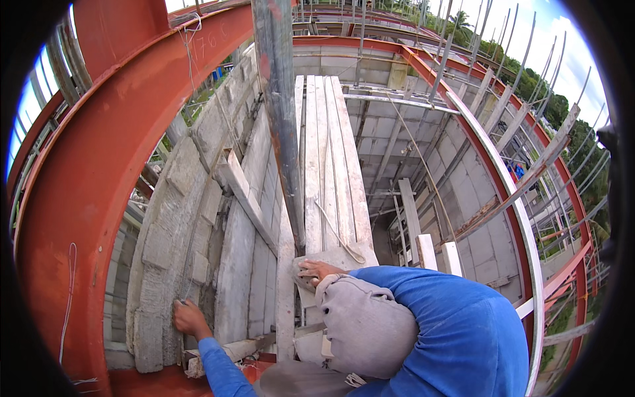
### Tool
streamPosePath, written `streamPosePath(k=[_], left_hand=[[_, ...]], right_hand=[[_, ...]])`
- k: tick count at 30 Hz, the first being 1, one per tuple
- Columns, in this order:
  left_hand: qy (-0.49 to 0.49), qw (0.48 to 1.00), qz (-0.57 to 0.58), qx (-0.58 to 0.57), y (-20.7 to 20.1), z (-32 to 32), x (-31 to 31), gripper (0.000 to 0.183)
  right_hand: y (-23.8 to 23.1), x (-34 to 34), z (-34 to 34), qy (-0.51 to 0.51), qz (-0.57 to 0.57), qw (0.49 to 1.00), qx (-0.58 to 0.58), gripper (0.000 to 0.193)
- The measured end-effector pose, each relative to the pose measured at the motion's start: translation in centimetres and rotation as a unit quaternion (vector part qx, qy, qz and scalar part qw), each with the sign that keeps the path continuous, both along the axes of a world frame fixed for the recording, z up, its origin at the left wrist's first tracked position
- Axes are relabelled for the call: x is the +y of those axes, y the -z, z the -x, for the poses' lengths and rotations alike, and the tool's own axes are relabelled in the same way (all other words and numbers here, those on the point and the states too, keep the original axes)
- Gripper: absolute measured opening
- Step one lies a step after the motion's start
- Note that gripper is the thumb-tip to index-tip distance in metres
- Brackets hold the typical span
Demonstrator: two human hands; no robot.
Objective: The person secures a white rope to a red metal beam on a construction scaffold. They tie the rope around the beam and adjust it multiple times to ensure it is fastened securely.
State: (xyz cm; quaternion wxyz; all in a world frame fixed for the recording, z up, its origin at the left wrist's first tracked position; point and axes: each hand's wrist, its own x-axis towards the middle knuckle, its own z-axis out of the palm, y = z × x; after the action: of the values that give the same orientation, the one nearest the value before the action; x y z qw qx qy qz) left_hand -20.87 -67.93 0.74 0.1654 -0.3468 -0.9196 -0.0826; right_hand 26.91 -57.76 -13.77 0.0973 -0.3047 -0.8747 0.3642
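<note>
Head view: the left hand [190,319] lay against the concrete block wall [162,245], its grip unclear. The right hand [316,270] rested with its grip released, flat on the plank [325,165]. The plank looked long, stiff, heavy and rough, so it was probably best gripped by its edges.

Bright overcast daylight, heavy fisheye warping

Red steel beam [99,165] curved along left. Grey pole [281,112] stood upright at centre. Planks [331,159] ran away from camera, beside pole. White string [66,298] hung on beam. Grey rafters [516,132] lined right side. Trees [562,99] beyond, under cloudy sky.
</note>
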Motion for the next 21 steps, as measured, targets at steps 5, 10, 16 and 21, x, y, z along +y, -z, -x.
streamPosePath(k=[5,10,16,21], left_hand=[[-0.008,1.000,0.012,-0.018,-0.6,0.1,-0.3,0.034],[-0.002,1.000,0.004,-0.021,-0.5,0.0,0.0,0.034],[-0.007,1.000,0.012,-0.024,-1.1,-0.4,-0.1,0.034],[-0.006,1.000,0.012,-0.025,-1.4,-0.4,-0.2,0.035]], right_hand=[[-1.4,0.1,0.6,-0.001,0.032,0.999,-0.026,0.067],[-0.4,0.0,0.1,0.008,0.022,1.000,-0.002,0.068],[0.0,-0.2,0.4,0.016,0.016,1.000,-0.013,0.068],[-0.5,-0.3,0.6,0.016,0.021,0.999,-0.025,0.069]])
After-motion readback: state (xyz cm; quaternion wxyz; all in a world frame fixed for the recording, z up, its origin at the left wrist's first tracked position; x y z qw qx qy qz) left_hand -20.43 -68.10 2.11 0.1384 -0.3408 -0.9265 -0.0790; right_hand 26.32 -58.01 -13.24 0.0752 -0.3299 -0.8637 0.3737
